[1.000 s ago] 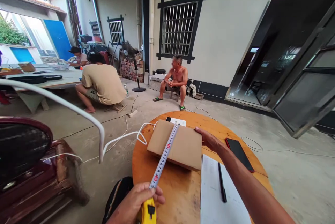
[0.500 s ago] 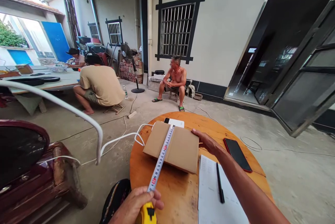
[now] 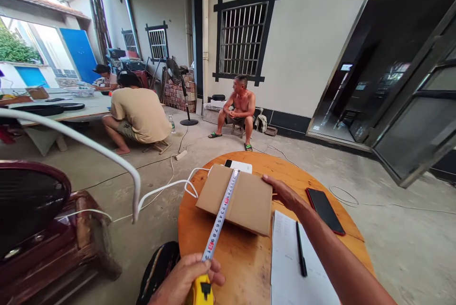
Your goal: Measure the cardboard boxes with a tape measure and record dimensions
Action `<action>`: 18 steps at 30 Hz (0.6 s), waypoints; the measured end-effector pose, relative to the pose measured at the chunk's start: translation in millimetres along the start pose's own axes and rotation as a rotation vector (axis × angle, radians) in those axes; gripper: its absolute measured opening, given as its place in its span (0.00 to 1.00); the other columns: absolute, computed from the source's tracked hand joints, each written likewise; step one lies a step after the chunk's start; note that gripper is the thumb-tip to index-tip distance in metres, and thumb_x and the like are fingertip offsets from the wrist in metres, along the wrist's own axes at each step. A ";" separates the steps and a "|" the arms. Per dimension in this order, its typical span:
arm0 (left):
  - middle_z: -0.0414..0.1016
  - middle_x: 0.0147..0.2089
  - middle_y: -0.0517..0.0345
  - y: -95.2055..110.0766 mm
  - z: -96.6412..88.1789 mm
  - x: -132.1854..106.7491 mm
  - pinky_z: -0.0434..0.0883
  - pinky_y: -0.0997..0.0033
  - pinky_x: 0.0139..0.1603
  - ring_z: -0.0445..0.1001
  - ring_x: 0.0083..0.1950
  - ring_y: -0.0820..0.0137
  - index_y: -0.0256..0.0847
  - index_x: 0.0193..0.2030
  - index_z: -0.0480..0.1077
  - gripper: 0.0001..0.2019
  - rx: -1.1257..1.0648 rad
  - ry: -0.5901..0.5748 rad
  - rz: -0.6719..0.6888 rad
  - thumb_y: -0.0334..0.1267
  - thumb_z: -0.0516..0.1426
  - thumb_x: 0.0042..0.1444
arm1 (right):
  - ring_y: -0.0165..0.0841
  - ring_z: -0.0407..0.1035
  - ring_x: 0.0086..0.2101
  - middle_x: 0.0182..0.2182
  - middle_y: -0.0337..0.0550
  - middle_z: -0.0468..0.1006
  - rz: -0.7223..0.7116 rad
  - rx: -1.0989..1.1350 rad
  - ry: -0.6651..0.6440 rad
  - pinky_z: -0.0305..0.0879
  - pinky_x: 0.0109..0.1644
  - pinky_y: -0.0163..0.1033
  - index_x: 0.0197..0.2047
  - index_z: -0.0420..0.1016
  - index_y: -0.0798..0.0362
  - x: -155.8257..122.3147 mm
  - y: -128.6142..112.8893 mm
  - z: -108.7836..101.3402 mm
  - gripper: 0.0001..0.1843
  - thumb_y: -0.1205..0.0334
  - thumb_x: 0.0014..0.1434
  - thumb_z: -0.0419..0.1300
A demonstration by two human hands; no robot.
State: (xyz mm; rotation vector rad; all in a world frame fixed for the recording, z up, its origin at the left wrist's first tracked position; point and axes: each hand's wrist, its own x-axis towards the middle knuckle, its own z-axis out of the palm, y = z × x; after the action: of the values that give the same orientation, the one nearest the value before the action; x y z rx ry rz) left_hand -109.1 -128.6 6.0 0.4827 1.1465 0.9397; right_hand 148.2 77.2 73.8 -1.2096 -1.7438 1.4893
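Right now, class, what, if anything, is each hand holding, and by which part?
Left hand: tape measure, by the blade beside its yellow case. Right hand: cardboard box, by its far right corner.

We see a matt cardboard box (image 3: 252, 200), a smooth, faintly glossy wooden table (image 3: 244, 262), a plastic tape-measure case (image 3: 197, 290) and rough concrete floor (image 3: 402, 243).

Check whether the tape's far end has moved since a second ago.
Yes, slightly: the far end of the tape has shifted left, away from the red-edged phone lying on the table.
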 end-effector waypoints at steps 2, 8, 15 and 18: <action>0.80 0.32 0.45 -0.3 -2.4 -2.8 0.67 0.69 0.29 0.72 0.24 0.69 0.36 0.34 0.71 0.10 0.020 -0.042 0.024 0.42 0.57 0.52 | 0.44 0.70 0.47 0.48 0.50 0.76 -0.035 -0.030 0.026 0.67 0.48 0.50 0.47 0.75 0.51 -2.5 -1.5 0.7 0.30 0.37 0.57 0.49; 0.80 0.33 0.47 -1.7 -11.5 -13.5 0.67 0.69 0.30 0.71 0.24 0.70 0.36 0.35 0.72 0.09 0.011 -0.055 0.052 0.40 0.56 0.55 | 0.48 0.59 0.57 0.57 0.48 0.67 -0.165 -0.167 0.223 0.56 0.59 0.52 0.53 0.71 0.50 -9.2 -1.1 -5.5 0.31 0.39 0.53 0.57; 0.80 0.34 0.47 -11.7 -15.2 -17.2 0.67 0.69 0.32 0.73 0.26 0.69 0.35 0.36 0.73 0.11 -0.043 -0.060 0.019 0.42 0.58 0.53 | 0.46 0.44 0.64 0.66 0.51 0.49 -0.308 -0.590 0.277 0.42 0.66 0.53 0.63 0.59 0.50 -12.9 10.2 -15.4 0.45 0.41 0.45 0.65; 0.81 0.33 0.48 -11.0 -10.9 -21.3 0.68 0.71 0.30 0.71 0.25 0.70 0.36 0.33 0.74 0.13 -0.058 -0.062 -0.017 0.45 0.63 0.47 | 0.46 0.43 0.65 0.66 0.55 0.48 -0.315 -0.639 0.265 0.42 0.66 0.54 0.64 0.57 0.52 -12.6 8.1 -10.4 0.46 0.39 0.47 0.63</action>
State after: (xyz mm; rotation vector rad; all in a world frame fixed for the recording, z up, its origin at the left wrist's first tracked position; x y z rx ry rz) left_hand -117.2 -153.6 5.5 0.4515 1.0631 0.9347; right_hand 164.9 70.9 70.4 -1.2692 -2.1646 0.5681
